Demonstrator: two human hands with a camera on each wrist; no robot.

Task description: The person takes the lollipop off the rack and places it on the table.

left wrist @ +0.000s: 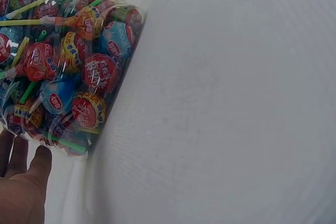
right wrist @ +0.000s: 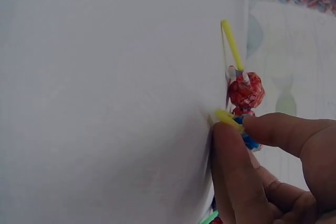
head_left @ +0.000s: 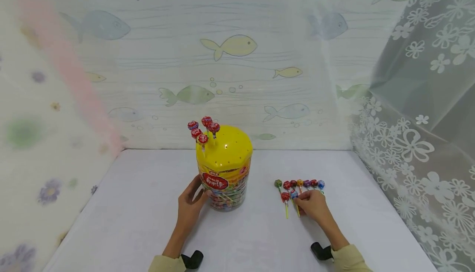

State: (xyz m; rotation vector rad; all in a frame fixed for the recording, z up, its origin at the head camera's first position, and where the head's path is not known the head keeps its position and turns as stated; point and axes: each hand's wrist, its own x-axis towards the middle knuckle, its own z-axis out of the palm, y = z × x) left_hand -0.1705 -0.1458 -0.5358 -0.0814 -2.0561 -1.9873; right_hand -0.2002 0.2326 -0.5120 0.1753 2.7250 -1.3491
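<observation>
A clear jar full of wrapped lollipops stands on the table under a yellow domed lid. Several red-wrapped lollipops stick up from holes at the lid's left side. My left hand rests against the jar's lower left side, fingers fairly straight; the left wrist view shows its fingertips by the base. With thumb and fingers, my right hand pinches the yellow stick of a blue-wrapped lollipop. Just left of it lies a red lollipop with a yellow stick.
A row of several lollipops in green, red, orange, purple and blue wrappers lies behind my right hand. The white table ends at a fish-patterned curtain. Floral lace hangs along the right side.
</observation>
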